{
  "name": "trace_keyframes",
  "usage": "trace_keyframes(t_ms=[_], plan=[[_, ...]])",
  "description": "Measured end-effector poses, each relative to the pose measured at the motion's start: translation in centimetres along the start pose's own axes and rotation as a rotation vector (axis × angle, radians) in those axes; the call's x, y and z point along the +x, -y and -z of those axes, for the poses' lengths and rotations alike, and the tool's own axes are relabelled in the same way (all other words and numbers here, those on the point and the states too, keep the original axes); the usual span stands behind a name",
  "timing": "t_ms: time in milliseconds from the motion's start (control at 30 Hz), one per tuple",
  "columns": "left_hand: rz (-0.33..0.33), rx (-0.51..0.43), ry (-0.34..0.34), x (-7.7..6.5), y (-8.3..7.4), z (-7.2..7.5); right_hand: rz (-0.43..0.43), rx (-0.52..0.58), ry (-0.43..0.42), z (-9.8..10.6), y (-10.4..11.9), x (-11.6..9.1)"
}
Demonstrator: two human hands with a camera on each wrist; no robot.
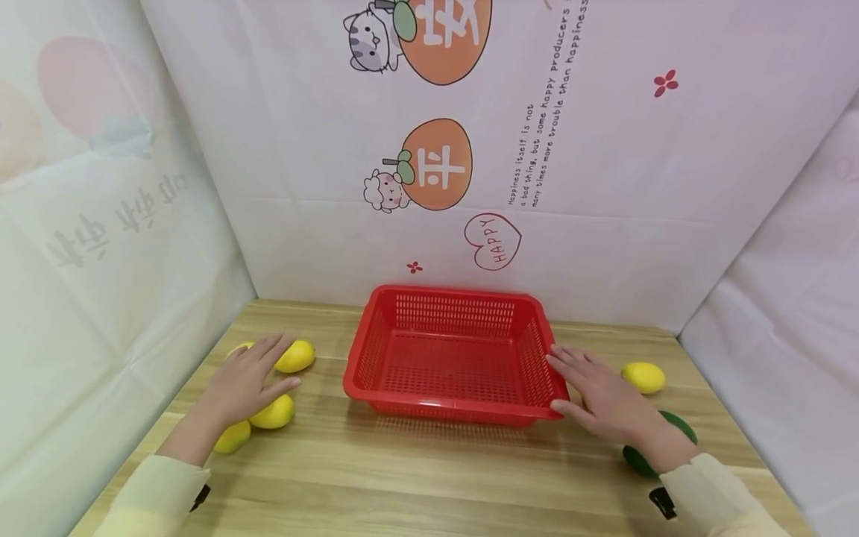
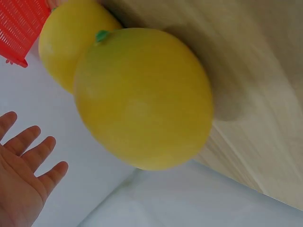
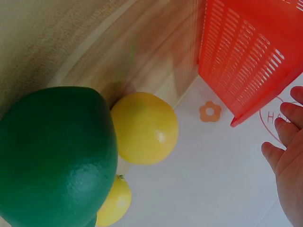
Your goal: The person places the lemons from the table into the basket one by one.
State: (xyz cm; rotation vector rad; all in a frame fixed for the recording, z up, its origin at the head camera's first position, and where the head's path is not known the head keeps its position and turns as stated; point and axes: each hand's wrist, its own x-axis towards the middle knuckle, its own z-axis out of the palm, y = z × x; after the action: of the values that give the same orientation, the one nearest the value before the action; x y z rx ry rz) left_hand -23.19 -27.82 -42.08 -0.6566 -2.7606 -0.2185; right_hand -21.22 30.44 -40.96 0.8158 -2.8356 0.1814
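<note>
My left hand (image 1: 243,382) is spread above several yellow lemons on the left of the table, fingers extended and nothing held. One lemon (image 1: 295,356) lies beyond the fingertips, another (image 1: 274,412) beneath the thumb, and a third (image 1: 232,438) beside the wrist; one more is mostly hidden behind the hand. A large lemon (image 2: 144,99) fills the left wrist view. At the right rim of a red plastic basket (image 1: 452,404), my right hand (image 1: 607,397) has its fingers extended, fingertips overlapping the rim. Dark green fruit (image 1: 678,426) shows on both sides of the right wrist.
A yellow lemon (image 1: 644,377) lies right of the right hand; the right wrist view shows a second yellow fruit (image 3: 144,127) near the green one. The wooden table (image 1: 416,485) meets a printed white cloth backdrop (image 1: 604,261) behind the basket, with white cloth at both sides.
</note>
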Motion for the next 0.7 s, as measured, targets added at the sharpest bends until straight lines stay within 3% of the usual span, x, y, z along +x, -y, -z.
trace_keyframes(t_ms=[467, 700], plan=[[0.038, -0.053, 0.030, -2.2, 0.9, -0.4, 0.021, 0.002, 0.023, -0.4, 0.4, 0.1], [0.034, -0.037, -0.001, -3.3, 1.4, -0.4, 0.019, 0.005, 0.031, -0.4, 0.4, 0.1]])
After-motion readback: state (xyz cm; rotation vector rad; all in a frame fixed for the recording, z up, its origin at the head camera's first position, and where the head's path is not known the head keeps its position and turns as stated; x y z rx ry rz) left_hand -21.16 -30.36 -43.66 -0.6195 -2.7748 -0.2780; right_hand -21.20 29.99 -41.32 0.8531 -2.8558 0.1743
